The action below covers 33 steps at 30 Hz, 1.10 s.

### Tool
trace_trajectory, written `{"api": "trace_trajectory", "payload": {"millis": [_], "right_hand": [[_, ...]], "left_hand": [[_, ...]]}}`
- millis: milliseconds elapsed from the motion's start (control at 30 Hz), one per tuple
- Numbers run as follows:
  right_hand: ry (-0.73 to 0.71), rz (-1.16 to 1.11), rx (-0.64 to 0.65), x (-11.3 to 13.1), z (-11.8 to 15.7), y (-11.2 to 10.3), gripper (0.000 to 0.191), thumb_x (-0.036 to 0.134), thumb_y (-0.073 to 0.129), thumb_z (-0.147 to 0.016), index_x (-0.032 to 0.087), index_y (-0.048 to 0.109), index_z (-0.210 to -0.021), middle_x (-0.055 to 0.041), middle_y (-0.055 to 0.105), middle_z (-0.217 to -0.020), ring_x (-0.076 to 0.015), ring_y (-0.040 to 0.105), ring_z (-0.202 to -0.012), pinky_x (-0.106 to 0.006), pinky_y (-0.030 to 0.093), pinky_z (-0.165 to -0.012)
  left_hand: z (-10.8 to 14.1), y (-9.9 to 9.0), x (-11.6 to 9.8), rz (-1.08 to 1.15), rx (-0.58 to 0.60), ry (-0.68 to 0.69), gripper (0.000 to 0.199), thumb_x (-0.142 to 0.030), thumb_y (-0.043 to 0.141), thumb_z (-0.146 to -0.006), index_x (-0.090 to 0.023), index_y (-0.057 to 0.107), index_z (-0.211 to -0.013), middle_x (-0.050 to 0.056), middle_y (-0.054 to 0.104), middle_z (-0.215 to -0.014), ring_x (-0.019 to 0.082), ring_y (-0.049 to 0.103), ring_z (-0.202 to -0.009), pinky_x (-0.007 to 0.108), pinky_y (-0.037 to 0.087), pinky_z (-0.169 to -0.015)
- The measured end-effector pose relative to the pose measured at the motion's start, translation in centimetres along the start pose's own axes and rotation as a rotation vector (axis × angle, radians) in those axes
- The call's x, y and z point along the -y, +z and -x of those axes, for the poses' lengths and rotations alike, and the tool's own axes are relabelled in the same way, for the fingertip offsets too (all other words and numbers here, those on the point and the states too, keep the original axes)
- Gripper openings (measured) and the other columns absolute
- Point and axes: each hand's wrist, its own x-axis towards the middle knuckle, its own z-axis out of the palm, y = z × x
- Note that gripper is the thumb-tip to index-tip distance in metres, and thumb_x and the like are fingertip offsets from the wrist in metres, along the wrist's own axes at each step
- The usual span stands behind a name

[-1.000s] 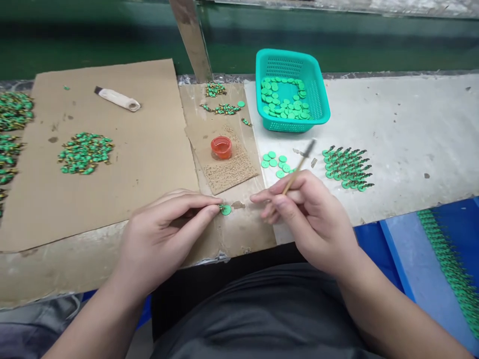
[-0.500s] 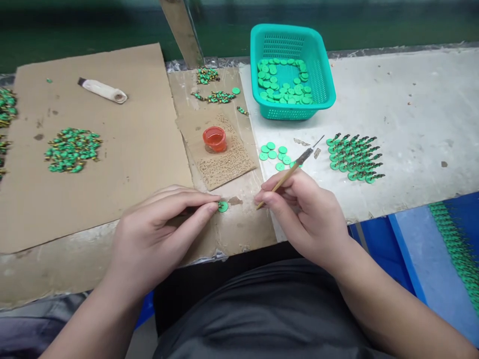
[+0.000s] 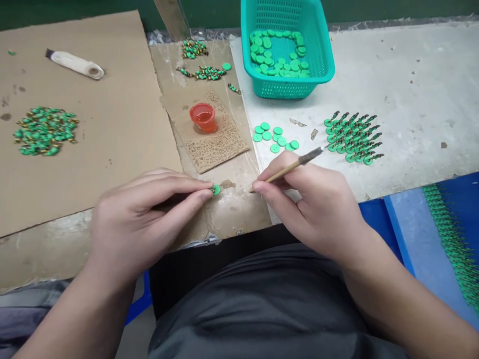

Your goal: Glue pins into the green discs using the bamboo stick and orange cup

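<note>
Left hand (image 3: 134, 214) is closed at the fingertips on a small disc piece (image 3: 216, 190) near the front of the desk (image 3: 67, 244), its inner end hidden by the fingers. By the right hand (image 3: 318, 199) a brush-like tool (image 3: 286, 170) is pinched, its dark end pointed towards the upright pieces (image 3: 352, 137), so the disc piece is left untouched by it. Between the hands, a gap is kept. Beyond them, red liquid is held in a cup (image 3: 207, 124).
</note>
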Motion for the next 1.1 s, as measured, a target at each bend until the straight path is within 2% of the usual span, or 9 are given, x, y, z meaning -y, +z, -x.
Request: {"api": "trace_trajectory", "payload": {"millis": [100, 233, 367, 433, 533, 700, 933, 1100], "right_hand": [[-0.005, -0.003, -0.013, 0.2, -0.4, 0.6, 0.020, 0.025, 0.074, -0.124, 0.027, 0.076, -0.104, 0.0011, 0.082, -0.107, -0.0197, 0.087, -0.100, -0.031, 0.072, -0.094], [-0.026, -0.022, -0.074, -0.2, -1.8, 3.2, 0.021, 0.027, 0.071, -0.128, 0.026, 0.073, -0.107, 0.0016, 0.084, -0.121, -0.0140, 0.088, -0.105, -0.026, 0.072, -0.101], [-0.060, 0.025, -0.035, -1.0, -3.3, 5.3, 0.015, 0.035, 0.065, -0.131, 0.025, 0.075, -0.125, 0.0006, 0.084, -0.134, -0.0175, 0.087, -0.128, -0.026, 0.070, -0.107], [-0.074, 0.033, -0.029, -1.3, -3.7, 5.5, 0.017, 0.039, 0.066, -0.131, 0.026, 0.076, -0.132, -0.0020, 0.085, -0.132, -0.0213, 0.087, -0.126, -0.029, 0.071, -0.106], [-0.135, 0.030, -0.036, -1.6, -4.0, 5.4, 0.020, 0.042, 0.067, -0.130, 0.025, 0.077, -0.133, -0.0047, 0.086, -0.128, -0.0241, 0.086, -0.121, -0.033, 0.072, -0.109], [-0.119, 0.045, 0.001, -1.6, -4.1, 5.5, 0.018, 0.042, 0.065, -0.131, 0.026, 0.074, -0.133, -0.0032, 0.084, -0.127, -0.0248, 0.085, -0.129, -0.035, 0.070, -0.115], [-0.123, 0.070, 0.076, -0.8, -4.5, 5.0, 0.018, 0.042, 0.064, -0.131, 0.028, 0.071, -0.140, -0.0015, 0.080, -0.119, -0.0221, 0.084, -0.117, -0.031, 0.069, -0.106], [-0.150, 0.067, 0.071, -0.9, -5.3, 5.2, 0.013, 0.036, 0.065, -0.130, 0.025, 0.071, -0.135, -0.0020, 0.080, -0.115, -0.0225, 0.084, -0.110, -0.032, 0.067, -0.104]], "left_hand": [[0.2, 0.1, 0.2, 0.008, 0.008, -0.008, 0.006, -0.034, 0.091, -0.111, -0.032, 0.096, -0.109, -0.003, 0.095, -0.111, 0.015, 0.087, -0.097, 0.028, 0.067, -0.093], [0.5, 0.1, 0.6, 0.006, 0.011, -0.055, 0.009, -0.038, 0.092, -0.112, -0.032, 0.097, -0.114, -0.003, 0.095, -0.116, 0.015, 0.086, -0.103, 0.029, 0.065, -0.096], [0.7, 0.4, 0.7, 0.002, -0.006, -0.081, 0.012, -0.042, 0.092, -0.112, -0.033, 0.098, -0.116, -0.003, 0.095, -0.118, 0.016, 0.086, -0.105, 0.030, 0.065, -0.098], [0.7, 0.5, 0.7, -0.010, -0.025, -0.085, 0.013, -0.045, 0.092, -0.111, -0.034, 0.098, -0.115, -0.004, 0.095, -0.117, 0.016, 0.087, -0.104, 0.031, 0.064, -0.096], [0.7, 0.4, 0.7, -0.017, -0.025, -0.092, 0.014, -0.047, 0.091, -0.111, -0.036, 0.098, -0.114, -0.003, 0.095, -0.117, 0.018, 0.087, -0.104, 0.032, 0.064, -0.093], [0.7, 0.3, 0.6, -0.015, -0.022, -0.098, 0.013, -0.047, 0.091, -0.111, -0.036, 0.098, -0.113, -0.003, 0.095, -0.116, 0.018, 0.087, -0.103, 0.034, 0.063, -0.091], [0.7, 0.4, 0.9, -0.014, -0.012, -0.076, 0.012, -0.046, 0.089, -0.113, -0.037, 0.097, -0.112, -0.004, 0.094, -0.114, 0.017, 0.086, -0.102, 0.033, 0.062, -0.091], [0.4, 0.4, 0.4, -0.035, -0.019, -0.056, 0.011, -0.044, 0.089, -0.113, -0.036, 0.096, -0.109, -0.006, 0.094, -0.110, 0.015, 0.085, -0.096, 0.030, 0.060, -0.088]]}}
